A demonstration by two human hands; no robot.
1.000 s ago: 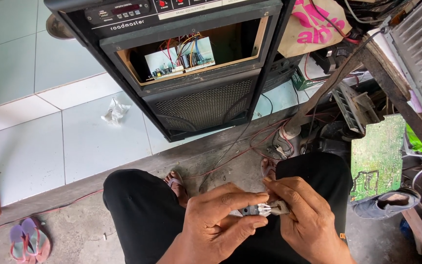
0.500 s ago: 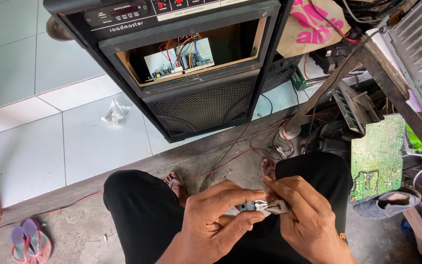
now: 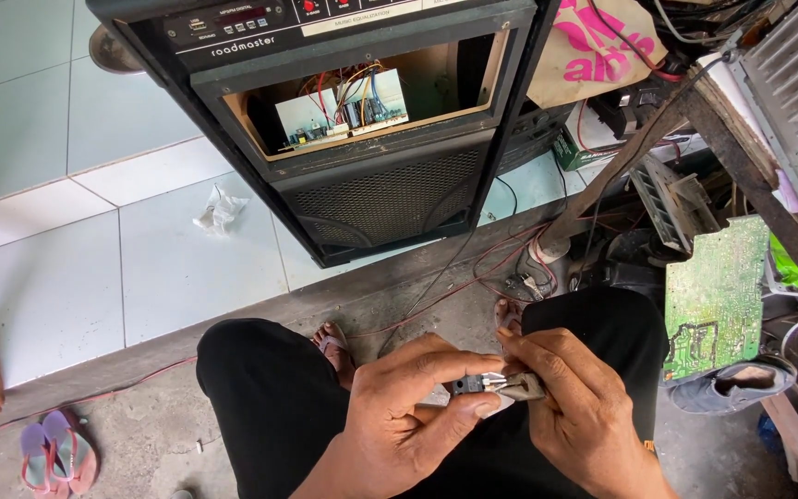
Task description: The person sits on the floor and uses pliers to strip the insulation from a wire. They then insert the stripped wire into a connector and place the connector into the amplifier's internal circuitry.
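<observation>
Both hands meet low in the view, above the lap of a person seated in black trousers [image 3: 279, 388]. Left hand [image 3: 417, 407] is closed on a small black electronic component [image 3: 466, 384], pinching its dark body between thumb and forefinger; right hand [image 3: 574, 416] is closed on the other end, where thin metal legs [image 3: 494, 380] project from the body toward a small scrap of grey cloth or paper [image 3: 521, 388] pressed under the right fingers. Whether that scrap wraps the legs fully cannot be told. Handling judgement: the component is very light and its moulded body is rigid, so the body is the correct place to grip, as the left hand does now. Its legs appear thin and are likely to bend or snap under sideways load; support them close to the body and apply force along their length only. A part this small is easily dropped, so keeping it over the lap is prudent. Ahead on the tiled floor [image 3: 94, 268] stands a black speaker cabinet [image 3: 371, 194] with an open bay showing a circuit board and coloured wires [image 3: 344, 106]. To the right, a green circuit board [image 3: 715, 296] leans among loose parts, and red wires [image 3: 436, 296] trail across the concrete.
</observation>
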